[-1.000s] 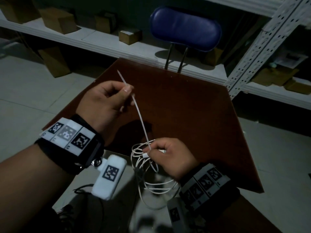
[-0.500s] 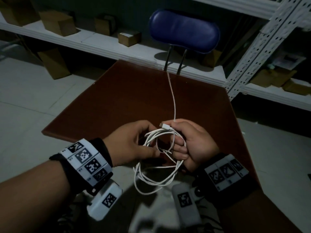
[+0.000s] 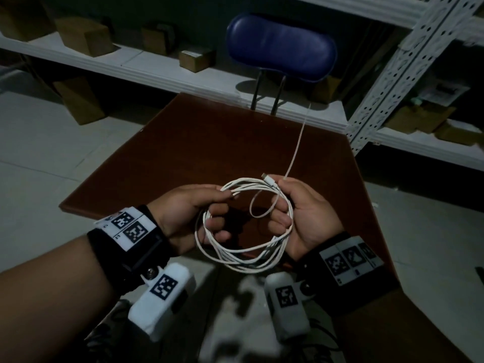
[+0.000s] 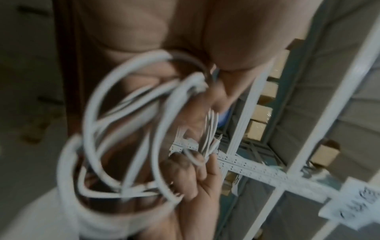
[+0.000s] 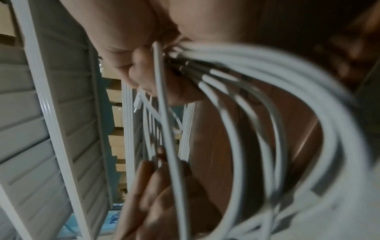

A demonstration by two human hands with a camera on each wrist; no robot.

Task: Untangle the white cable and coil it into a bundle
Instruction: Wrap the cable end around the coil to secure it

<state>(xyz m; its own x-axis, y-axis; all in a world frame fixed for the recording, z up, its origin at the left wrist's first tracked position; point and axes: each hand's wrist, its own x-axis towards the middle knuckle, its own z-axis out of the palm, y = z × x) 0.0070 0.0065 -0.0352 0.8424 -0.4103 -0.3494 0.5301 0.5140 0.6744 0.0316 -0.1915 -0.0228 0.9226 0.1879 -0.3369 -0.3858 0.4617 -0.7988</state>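
Dim storage shelving (image 3: 167, 72) with cardboard boxes (image 3: 83, 35) lines the back of the room, and a blue padded chair (image 3: 281, 44) stands at the far edge of a reddish-brown table (image 3: 199, 142). Above the table's near edge, the white cable (image 3: 243, 255) is gathered into a round coil of several loops held between both hands. The left hand (image 3: 188, 216) grips the coil's left side, thumb on top and fingers curled through the loops. The right hand (image 3: 306, 216) holds the right side with its fingers wrapped round the strands; a connector end (image 3: 268, 179) lies by its thumb. One loose length of cable (image 3: 297, 148) runs up from the right hand toward the chair.
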